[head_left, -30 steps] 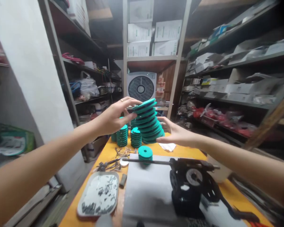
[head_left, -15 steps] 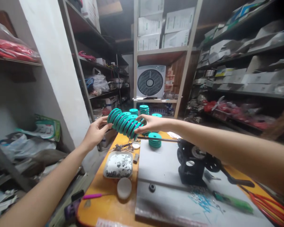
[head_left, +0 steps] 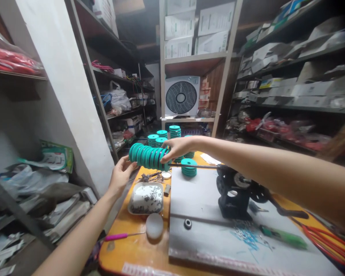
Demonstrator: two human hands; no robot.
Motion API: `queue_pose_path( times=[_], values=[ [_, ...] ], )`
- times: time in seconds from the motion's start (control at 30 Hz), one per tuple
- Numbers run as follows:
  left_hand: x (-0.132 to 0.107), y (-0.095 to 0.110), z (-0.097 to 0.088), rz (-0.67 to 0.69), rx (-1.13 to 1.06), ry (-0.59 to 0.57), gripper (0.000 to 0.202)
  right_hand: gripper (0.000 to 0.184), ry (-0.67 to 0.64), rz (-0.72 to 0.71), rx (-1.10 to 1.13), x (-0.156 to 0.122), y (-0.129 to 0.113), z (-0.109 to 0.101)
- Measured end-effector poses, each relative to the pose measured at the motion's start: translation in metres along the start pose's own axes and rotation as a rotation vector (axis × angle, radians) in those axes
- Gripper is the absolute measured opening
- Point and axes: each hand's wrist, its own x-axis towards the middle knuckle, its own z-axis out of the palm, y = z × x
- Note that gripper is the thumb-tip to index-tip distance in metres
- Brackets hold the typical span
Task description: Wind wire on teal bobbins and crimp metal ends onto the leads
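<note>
A row of several teal discs (head_left: 147,156) lies sideways in the air above the orange table (head_left: 138,249), pressed between both hands. My left hand (head_left: 121,175) pushes on its left end with the fingers curled up against it. My right hand (head_left: 176,147) clasps the right end from above. More teal disc stacks (head_left: 174,132) stand at the table's far end, and a short stack (head_left: 189,167) sits on the grey board beside a thin metal rod (head_left: 195,166).
A black hand-crank machine (head_left: 235,193) stands on the grey board (head_left: 204,214). A metal tray of small parts (head_left: 146,197), a white lid (head_left: 154,225) and a pink-handled tool (head_left: 119,236) lie near the table's left edge. Shelves line both sides; a box fan (head_left: 181,96) stands behind.
The disc stack, upright on the table a second ago, has been lifted and tipped sideways, then lowered and levelled between both hands. The view has pulled back from the table.
</note>
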Motion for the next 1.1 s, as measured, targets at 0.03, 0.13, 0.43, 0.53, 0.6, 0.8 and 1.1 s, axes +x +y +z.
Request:
queue_pose_path(
  times=[0.03,0.13,0.43,0.53,0.6,0.8,1.1],
  values=[
    [-0.003,-0.004,0.0,-0.004,-0.009,0.012,0.049,0.069,0.008,-0.002,-0.038,0.001,-0.002,0.0],
    [-0.015,-0.016,0.003,-0.024,-0.022,0.034,0.046,0.065,0.003,0.016,-0.143,0.003,-0.006,0.003],
    [-0.036,-0.014,0.011,0.0,0.039,0.035,0.044,0.068,-0.035,0.037,-0.236,-0.024,-0.002,0.004],
    [-0.037,-0.009,0.013,0.032,0.066,0.0,0.042,0.077,-0.091,0.052,-0.193,-0.027,0.001,-0.003],
    [-0.038,-0.005,0.018,0.063,0.075,-0.013,0.043,0.081,-0.137,0.054,-0.178,-0.029,0.005,-0.008],
    [-0.039,0.014,0.05,0.109,0.098,-0.099,0.043,0.103,-0.222,0.075,-0.221,-0.049,0.029,-0.025],
    [-0.041,0.017,0.078,0.051,0.124,-0.179,0.04,0.105,-0.255,0.125,-0.218,-0.082,0.055,-0.039]
  ],
)
